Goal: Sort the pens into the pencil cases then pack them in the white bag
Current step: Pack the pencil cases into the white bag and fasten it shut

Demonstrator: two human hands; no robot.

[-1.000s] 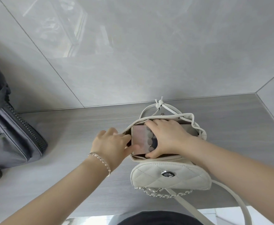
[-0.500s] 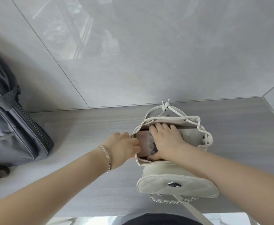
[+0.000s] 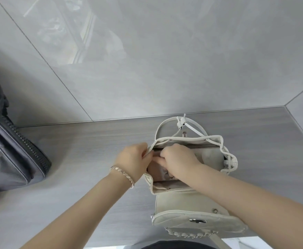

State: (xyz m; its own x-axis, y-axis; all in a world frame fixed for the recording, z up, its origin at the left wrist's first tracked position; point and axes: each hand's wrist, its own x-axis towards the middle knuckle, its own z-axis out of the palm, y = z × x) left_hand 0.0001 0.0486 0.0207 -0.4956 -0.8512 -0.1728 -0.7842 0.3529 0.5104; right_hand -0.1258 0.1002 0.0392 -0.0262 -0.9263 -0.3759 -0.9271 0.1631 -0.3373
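fingers of the left hand pinch the white bag rim; right hand fingers seemingly clamp a pencil case.

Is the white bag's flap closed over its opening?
No, the flap of the white bag lies folded forward, the left hand pinches the open rim, and the right hand reaches inside.

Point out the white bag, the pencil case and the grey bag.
white bag (image 3: 192, 140): head view, far rim of its mouth
pencil case (image 3: 156, 170): head view, pinkish face between the hands
grey bag (image 3: 8, 159): head view, side panel
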